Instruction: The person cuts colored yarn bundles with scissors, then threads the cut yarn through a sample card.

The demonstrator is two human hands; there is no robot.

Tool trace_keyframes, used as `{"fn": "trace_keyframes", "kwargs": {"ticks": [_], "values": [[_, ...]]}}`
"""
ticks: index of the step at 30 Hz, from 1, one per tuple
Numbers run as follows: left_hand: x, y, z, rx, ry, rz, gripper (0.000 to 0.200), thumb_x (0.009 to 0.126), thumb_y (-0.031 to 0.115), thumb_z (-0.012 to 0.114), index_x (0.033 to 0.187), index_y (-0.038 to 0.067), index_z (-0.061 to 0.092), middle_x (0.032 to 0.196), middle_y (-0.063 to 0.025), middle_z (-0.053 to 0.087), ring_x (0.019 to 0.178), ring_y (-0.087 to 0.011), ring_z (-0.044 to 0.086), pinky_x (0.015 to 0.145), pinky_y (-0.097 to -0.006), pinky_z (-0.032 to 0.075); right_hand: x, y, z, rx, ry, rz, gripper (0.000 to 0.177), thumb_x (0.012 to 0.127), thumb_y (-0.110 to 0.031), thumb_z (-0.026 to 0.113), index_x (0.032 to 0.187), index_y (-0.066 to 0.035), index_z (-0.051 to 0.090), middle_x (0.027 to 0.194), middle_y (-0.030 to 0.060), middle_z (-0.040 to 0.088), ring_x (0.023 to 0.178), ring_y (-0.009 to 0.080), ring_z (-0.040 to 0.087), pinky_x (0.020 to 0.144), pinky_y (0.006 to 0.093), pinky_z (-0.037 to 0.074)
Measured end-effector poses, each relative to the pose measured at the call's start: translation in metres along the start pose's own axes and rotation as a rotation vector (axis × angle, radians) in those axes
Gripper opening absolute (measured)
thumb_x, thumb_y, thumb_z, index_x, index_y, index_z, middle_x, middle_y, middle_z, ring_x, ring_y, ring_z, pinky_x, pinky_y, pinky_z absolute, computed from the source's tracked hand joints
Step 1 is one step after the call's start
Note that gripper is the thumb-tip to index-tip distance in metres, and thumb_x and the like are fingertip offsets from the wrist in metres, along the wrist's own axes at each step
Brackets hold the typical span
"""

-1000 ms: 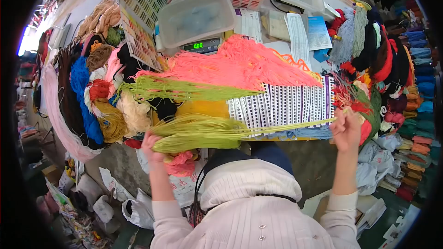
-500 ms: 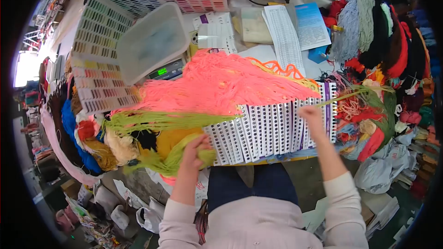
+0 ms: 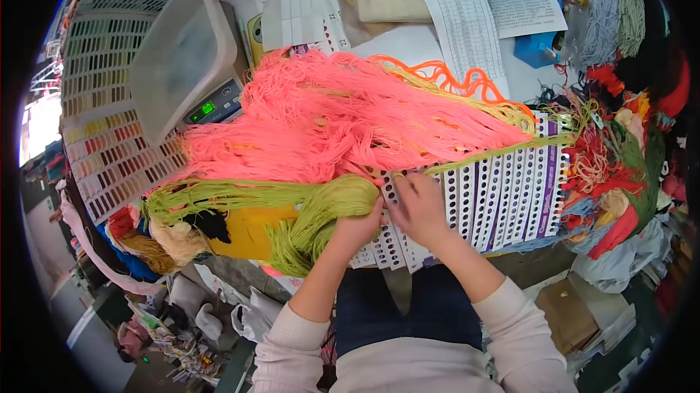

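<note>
Left hand [image 3: 357, 230] and right hand [image 3: 423, 209], apart half a second ago, now sit close together mid-frame; the left curls round green yarn [image 3: 332, 203], bunched left of centre; the right half-curls over cards [image 3: 503, 200], any hold unclear; work now centres there.

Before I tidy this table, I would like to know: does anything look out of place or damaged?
Mainly the coral yarn: its loose strands spread untidily, apparently against the digital scale and over the upper ends of the white punched cards. At the right, red strands look tangled. I see nothing clearly damaged.
</note>
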State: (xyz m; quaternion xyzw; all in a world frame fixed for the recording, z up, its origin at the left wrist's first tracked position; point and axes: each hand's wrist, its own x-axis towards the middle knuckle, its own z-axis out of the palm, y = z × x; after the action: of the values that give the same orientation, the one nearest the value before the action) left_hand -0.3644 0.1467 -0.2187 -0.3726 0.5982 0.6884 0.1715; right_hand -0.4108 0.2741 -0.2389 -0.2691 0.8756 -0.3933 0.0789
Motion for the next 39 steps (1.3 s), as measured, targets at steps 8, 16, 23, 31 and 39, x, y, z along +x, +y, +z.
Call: {"fn": "trace_keyframes", "kwargs": {"ticks": [8, 16, 23, 31, 39], "values": [[0.012, -0.013, 0.008, -0.078, -0.012, 0.056, 0.007, 0.079, 0.007, 0.048, 0.08, 0.0, 0.05, 0.063, -0.0026, 0.051, 0.05, -0.007, 0.046, 0.046, -0.0206, 0.039, -0.008, 0.003, -0.003, 0.135, -0.1, 0.02, 0.041, 0.055, -0.008, 0.058, 0.096, -0.005, 0.051, 0.092, 0.0101, 0.045, 0.08, 0.026, 0.045, 0.069, 0.0352, 0.035], [-0.003, -0.003, -0.013, -0.643, -0.044, -0.251, 0.015, 0.081, 0.013, 0.048, 0.092, 0.005, 0.051, 0.066, -0.0009, 0.052, 0.046, -0.006, 0.04, 0.046, -0.0187, 0.035, 0.0, 0.006, -0.003, 0.25, -0.035, 0.091, 0.034, 0.056, -0.006, 0.064, 0.088, -0.004, 0.054, 0.081, 0.0093, 0.047, 0.069, 0.0237, 0.049, 0.06, 0.0304, 0.04], [0.011, -0.004, -0.022, -0.54, -0.363, -0.318, 0.022, 0.078, 0.011, 0.049, 0.099, 0.005, 0.05, 0.062, 0.0014, 0.049, 0.044, -0.0054, 0.04, 0.042, -0.0172, 0.033, -0.003, 0.015, 0.001, 0.599, -0.016, 0.222, 0.024, 0.068, 0.009, 0.047, 0.085, -0.004, 0.056, 0.074, 0.009, 0.05, 0.064, 0.0176, 0.051, 0.053, 0.0223, 0.038], [-0.028, 0.033, -0.066, -0.389, 0.224, -0.37, 0.01, 0.075, 0.014, 0.055, 0.081, 0.007, 0.052, 0.062, 0.0006, 0.049, 0.047, -0.0091, 0.044, 0.04, -0.0201, 0.035, 0.008, 0.003, 0.01, 0.144, -0.23, 0.318, 0.047, 0.056, -0.021, 0.065, 0.099, -0.014, 0.049, 0.089, 0.0088, 0.043, 0.085, 0.0268, 0.044, 0.073, 0.039, 0.034], [-0.106, 0.082, -0.26, -0.844, 0.469, 0.112, 0.011, 0.08, 0.016, 0.047, 0.078, 0.006, 0.052, 0.062, 0.0008, 0.052, 0.049, -0.0057, 0.047, 0.044, -0.0176, 0.04, 0.013, -0.009, 0.011, -0.002, -0.152, 0.272, 0.041, 0.052, -0.019, 0.066, 0.091, -0.013, 0.052, 0.082, 0.0073, 0.042, 0.082, 0.0243, 0.042, 0.071, 0.0362, 0.032]]}}
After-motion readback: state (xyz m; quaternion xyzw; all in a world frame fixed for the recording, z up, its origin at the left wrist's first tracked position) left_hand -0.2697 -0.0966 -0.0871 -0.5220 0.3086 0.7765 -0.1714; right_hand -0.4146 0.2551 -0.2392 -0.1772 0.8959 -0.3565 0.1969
